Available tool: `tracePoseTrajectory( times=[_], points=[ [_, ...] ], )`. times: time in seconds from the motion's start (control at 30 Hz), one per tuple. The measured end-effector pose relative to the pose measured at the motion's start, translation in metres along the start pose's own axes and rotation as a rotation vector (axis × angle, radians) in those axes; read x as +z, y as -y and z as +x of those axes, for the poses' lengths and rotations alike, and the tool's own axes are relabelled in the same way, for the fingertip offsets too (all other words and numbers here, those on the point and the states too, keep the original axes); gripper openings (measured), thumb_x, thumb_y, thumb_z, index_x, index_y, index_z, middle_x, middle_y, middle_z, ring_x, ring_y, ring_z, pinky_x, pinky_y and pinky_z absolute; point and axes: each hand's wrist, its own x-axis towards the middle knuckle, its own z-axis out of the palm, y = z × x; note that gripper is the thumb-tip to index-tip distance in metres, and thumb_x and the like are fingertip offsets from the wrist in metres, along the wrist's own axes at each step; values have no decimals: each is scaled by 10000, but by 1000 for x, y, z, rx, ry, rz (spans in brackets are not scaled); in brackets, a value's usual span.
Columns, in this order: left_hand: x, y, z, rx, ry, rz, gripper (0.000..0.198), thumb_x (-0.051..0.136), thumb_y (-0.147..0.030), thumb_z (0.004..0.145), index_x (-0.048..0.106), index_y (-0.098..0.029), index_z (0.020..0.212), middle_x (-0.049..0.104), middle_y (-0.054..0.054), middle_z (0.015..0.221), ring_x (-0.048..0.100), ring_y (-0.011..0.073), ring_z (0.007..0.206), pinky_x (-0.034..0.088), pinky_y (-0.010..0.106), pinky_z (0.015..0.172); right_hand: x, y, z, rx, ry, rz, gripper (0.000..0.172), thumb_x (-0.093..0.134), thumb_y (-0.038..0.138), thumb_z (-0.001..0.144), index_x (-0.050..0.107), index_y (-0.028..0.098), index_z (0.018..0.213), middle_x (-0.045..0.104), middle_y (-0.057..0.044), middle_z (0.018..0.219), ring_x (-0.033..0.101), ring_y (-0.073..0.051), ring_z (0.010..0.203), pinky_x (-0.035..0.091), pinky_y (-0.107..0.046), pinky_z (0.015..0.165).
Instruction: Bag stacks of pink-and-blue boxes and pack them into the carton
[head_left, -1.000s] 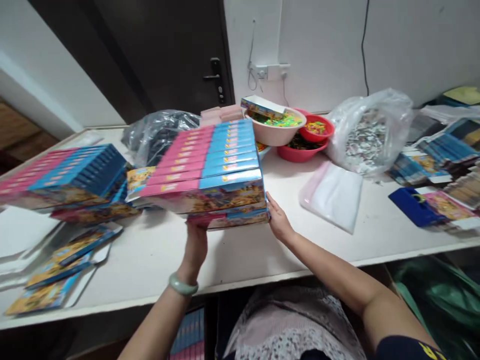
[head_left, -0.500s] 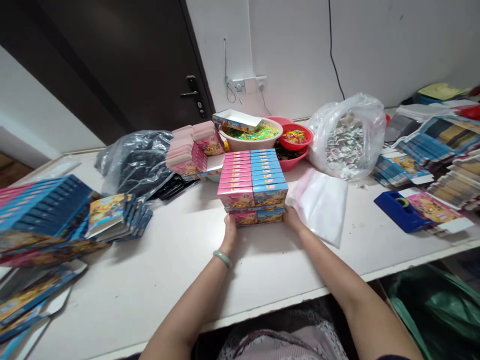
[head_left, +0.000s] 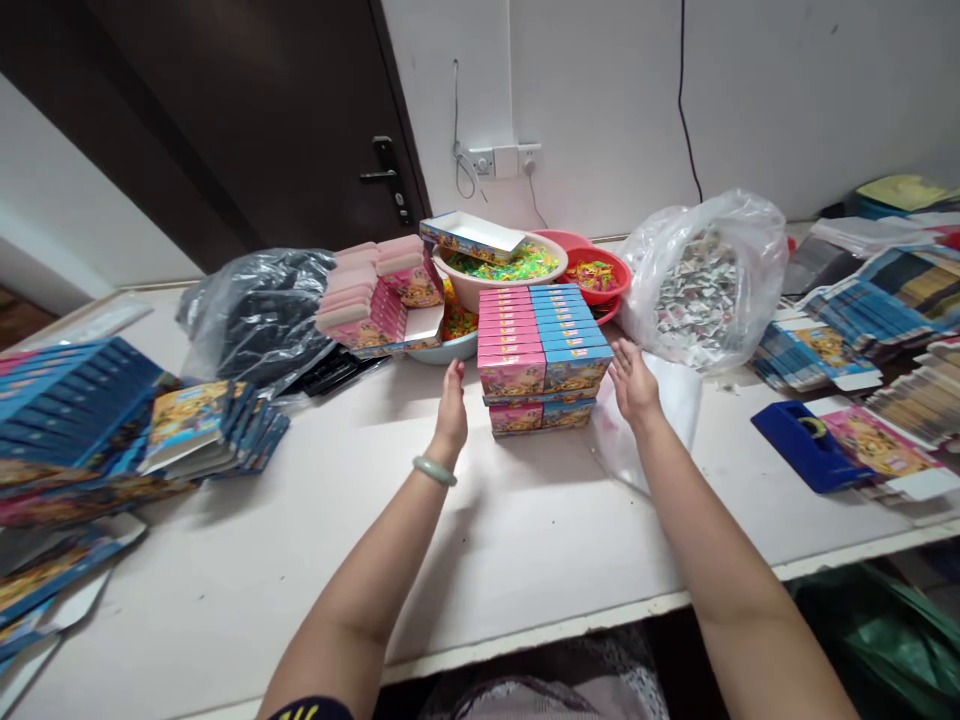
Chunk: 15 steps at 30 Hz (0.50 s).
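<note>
A two-layer stack of pink and blue boxes stands on the white table, in front of the bowls. My left hand is flat and open just left of the stack, fingers stretched out, a little apart from the boxes. My right hand is open just right of the stack, fingers spread, over a clear plastic bag. Neither hand holds anything. A green bangle is on my left wrist.
Behind the stack are a beige bowl and a red bowl of coloured bits, with a box tray on top. A dark bag, pink boxes, flat cartons, a bulging clear bag and a blue tape dispenser surround them.
The stack went from lifted near me to set down farther back on the table. Both hands have let go of it and now hover open at its sides.
</note>
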Motion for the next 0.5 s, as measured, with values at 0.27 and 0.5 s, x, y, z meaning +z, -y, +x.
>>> tracePoseTrajectory(
  times=[0.27, 0.5],
  points=[
    [54, -59, 14, -260, 204, -195, 700, 364, -750, 885, 701, -157, 1043, 759, 116, 1014, 653, 305, 1143, 471, 431, 1037, 54, 28, 12, 226, 165, -73, 562, 500, 740, 833, 681, 208, 843, 747, -39, 783, 711, -228, 938, 591, -352, 839],
    [52, -61, 7, -281, 216, -187, 739, 385, -786, 851, 716, -132, 946, 764, 135, 942, 681, 324, 1083, 522, 417, 957, 56, 42, -12, 264, 161, -92, 561, 453, 721, 870, 683, 212, 913, 752, -40, 788, 718, -236, 931, 599, -386, 832]
  ],
)
